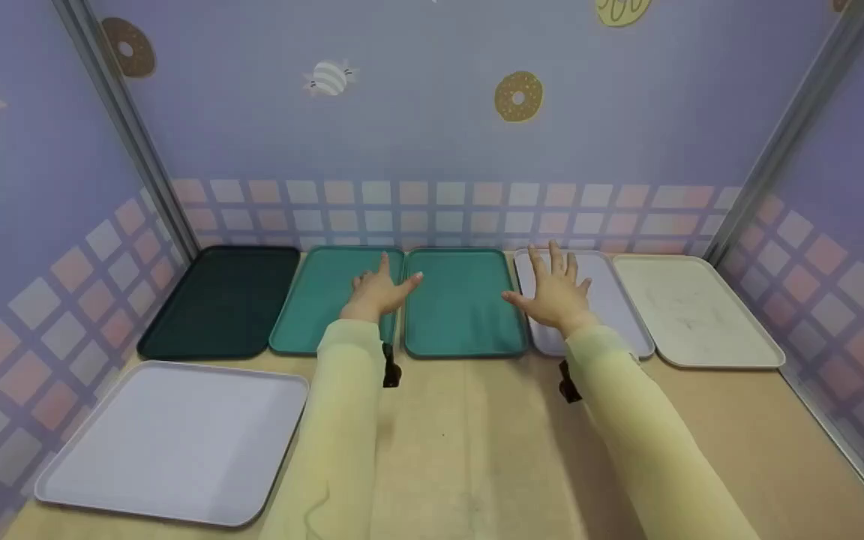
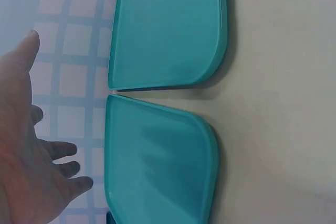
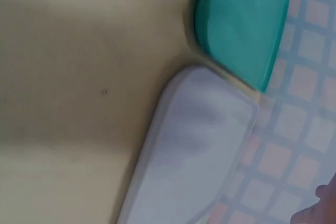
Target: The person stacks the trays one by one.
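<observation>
My left hand (image 1: 376, 292) hovers over the right part of a teal tray (image 1: 312, 315), its thumb and forefinger stretched out. In the left wrist view the same hand (image 2: 26, 145) shows its spread fingers, holding nothing. My right hand (image 1: 558, 295), fingers fanned wide, is over a pale lilac tray (image 1: 612, 300) and casts a shadow. Between the hands lies a second teal tray (image 1: 464, 307). The right wrist view catches only the fingertips of the right hand (image 3: 320, 211) at its edge.
A dark green tray (image 1: 222, 300) lies at the back left, and a cream tray (image 1: 702, 322) at the back right. A larger pale lilac tray (image 1: 177, 442) sits at the front left of the wooden table (image 1: 469, 450). Patterned walls (image 1: 432, 135) enclose three sides.
</observation>
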### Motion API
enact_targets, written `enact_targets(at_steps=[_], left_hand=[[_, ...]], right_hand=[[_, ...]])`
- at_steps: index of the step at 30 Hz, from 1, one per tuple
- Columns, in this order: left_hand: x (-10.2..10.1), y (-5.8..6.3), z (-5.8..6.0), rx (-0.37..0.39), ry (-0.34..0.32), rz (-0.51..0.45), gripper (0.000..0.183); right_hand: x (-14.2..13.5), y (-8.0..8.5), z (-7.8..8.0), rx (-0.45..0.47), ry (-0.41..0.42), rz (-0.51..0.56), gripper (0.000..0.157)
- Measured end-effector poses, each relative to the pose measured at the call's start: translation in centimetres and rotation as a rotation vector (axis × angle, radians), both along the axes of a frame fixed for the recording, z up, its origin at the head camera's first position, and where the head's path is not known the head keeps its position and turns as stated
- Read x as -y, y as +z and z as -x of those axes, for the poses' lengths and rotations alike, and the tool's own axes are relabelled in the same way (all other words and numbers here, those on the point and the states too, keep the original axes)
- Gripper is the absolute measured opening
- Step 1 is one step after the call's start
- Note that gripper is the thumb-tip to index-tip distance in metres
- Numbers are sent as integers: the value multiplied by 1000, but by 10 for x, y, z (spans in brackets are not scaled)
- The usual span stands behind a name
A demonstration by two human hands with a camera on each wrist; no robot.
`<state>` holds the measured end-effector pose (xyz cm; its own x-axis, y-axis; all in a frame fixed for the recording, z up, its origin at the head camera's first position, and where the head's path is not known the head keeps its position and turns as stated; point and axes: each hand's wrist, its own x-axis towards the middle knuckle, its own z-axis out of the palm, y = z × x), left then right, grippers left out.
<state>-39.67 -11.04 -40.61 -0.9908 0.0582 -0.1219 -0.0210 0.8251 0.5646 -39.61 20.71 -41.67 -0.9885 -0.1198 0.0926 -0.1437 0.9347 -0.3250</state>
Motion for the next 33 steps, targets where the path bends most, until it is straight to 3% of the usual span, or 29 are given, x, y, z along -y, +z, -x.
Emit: enact_targets(at_steps=[7,16,19,23,30,33], left_hand=[[-2,-13,-3,12,41,-214,84],[-20,-30,-1,117,220,-395,46],[-26,-33,-3,124,247,-375,39],[-31,-34,-8,122,241,-276,38],[-41,-35,-8,150,191,-75,37],[-45,-39,-9,118,161,-21,33]], right_hand=[[19,-19,-10,-13,96,75,93],[40,-42,-31,31,286,123,67],[45,-49,-36,37,329,137,54],[51,-56,-42,43,346,160,39],[55,-69,-44,19,355,135,23],[57,-72,-43,-13,365,125,22]])
